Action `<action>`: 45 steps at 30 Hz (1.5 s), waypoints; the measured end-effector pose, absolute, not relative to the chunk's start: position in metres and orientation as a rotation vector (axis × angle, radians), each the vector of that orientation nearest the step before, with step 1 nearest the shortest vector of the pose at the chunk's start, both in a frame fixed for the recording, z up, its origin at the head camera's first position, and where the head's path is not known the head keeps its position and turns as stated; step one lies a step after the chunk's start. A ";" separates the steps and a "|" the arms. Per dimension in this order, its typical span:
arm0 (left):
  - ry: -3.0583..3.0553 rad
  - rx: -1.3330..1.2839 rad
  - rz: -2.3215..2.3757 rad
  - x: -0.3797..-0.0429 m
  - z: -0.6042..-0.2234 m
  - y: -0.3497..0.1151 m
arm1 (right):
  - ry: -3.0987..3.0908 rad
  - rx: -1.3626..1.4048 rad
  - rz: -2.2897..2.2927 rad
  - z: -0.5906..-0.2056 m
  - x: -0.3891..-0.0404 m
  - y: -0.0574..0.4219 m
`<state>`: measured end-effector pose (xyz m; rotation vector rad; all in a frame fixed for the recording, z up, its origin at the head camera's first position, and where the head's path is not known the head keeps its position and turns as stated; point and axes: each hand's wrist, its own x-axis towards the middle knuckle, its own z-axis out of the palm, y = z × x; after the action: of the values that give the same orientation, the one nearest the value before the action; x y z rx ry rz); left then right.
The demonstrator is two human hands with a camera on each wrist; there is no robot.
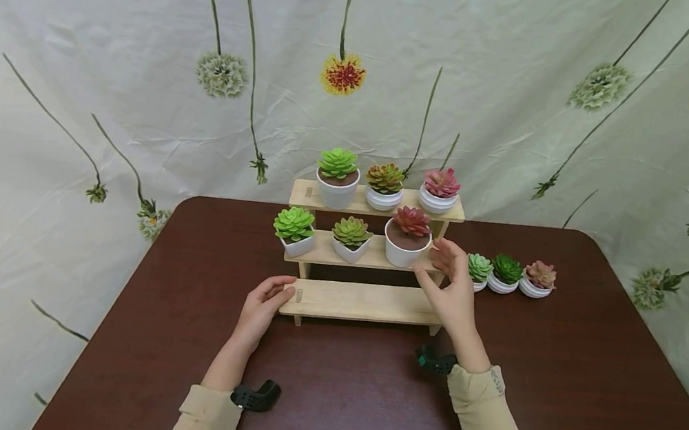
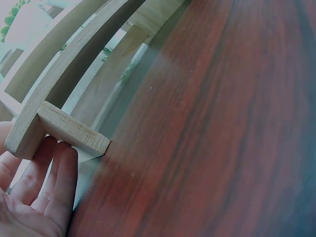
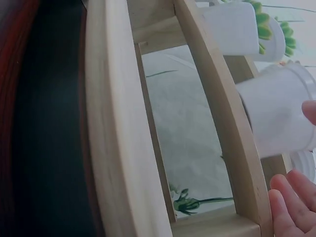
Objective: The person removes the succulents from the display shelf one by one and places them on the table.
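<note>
A three-tier wooden plant stand (image 1: 367,304) stands on the table. My left hand (image 1: 262,307) holds the left end of its lowest board; in the left wrist view fingers (image 2: 59,173) lie under the board beside a short leg. My right hand (image 1: 452,288) is at the right end of the middle tier, thumb and fingers spread beside a white pot with a red succulent (image 1: 403,254). In the right wrist view the fingers are apart from this white pot (image 3: 276,111); the thumb overlaps it, and I cannot tell whether it touches.
On the middle tier also stand two green succulents (image 1: 294,245) (image 1: 350,250). The top tier bears a green succulent (image 1: 337,193), an orange-green succulent (image 1: 383,198) and a pink succulent (image 1: 438,202). Three small potted succulents (image 1: 502,285) stand right of the stand, before a flowered cloth (image 1: 503,119).
</note>
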<state>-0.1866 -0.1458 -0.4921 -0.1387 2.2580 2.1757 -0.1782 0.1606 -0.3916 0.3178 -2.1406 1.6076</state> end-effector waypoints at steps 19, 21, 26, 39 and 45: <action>2.193 -0.179 2.174 -0.187 -0.489 -0.146 | -2.173 0.177 1.538 -0.418 -0.208 0.151; 2.192 -0.180 2.179 -0.186 -0.489 -0.146 | -2.178 0.169 1.527 -0.419 -0.210 0.148; 2.220 -0.164 2.184 -0.184 -0.490 -0.145 | -2.183 0.156 1.499 -0.421 -0.214 0.144; 2.292 -0.138 2.159 -0.186 -0.491 -0.146 | -2.072 0.157 1.494 -0.429 -0.203 0.154; 2.281 -0.142 2.158 -0.186 -0.491 -0.145 | -2.071 0.125 1.461 -0.411 -0.181 0.155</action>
<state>-0.1859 -0.1450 -0.4914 -0.1421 2.2806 2.1584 -0.1813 0.1548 -0.4110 0.1252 -2.0706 1.4606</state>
